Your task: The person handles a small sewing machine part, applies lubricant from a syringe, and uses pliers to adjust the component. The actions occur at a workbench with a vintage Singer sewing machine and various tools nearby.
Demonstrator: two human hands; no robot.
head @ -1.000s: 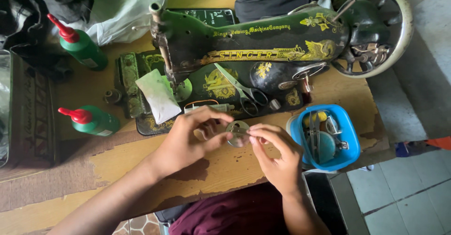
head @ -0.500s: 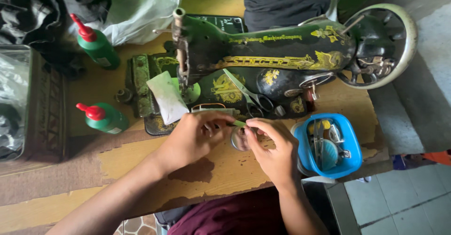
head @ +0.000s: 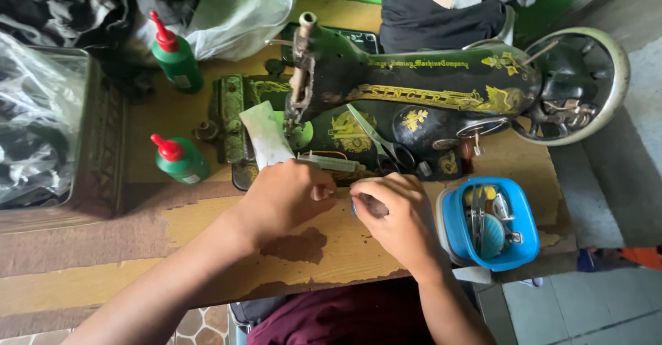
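- Metal-grey small round part (head: 376, 207), mostly hidden, sits between both hands over the worn wooden table (head: 207, 221), just in front of the sewing machine's bed; what kind of part it is cannot be told.
- Right hand (head: 400, 214): fingers curled closed around the small round part, thumb and forefinger pinching at its left edge.
- Left hand (head: 286, 196): fingers bent, thumb and forefinger tips pinched together on something thin at the part's left side; the thin piece itself is too small to make out. Fingertips of the two hands almost touch.
- Black sewing machine (head: 427, 93) with gold ornament stands just behind the hands, handwheel (head: 576, 86) at the right end.
- Scissors (head: 379, 141) lie on the machine bed, near the right hand's knuckles.
- White cloth scrap (head: 265, 134) lies on the bed under the needle end, just above the left hand.
- Blue plastic tub (head: 524, 228) right of the right hand, close by; holds small metal tools and bits.
- Two green bottles with red caps left of the machine: one (head: 181, 160) near the left hand, one (head: 176, 58) farther back.
- Clear plastic bag (head: 241, 10) and dark cloth at the table's back edge.
- Dark stain (head: 296, 245) on the tabletop below the left hand.
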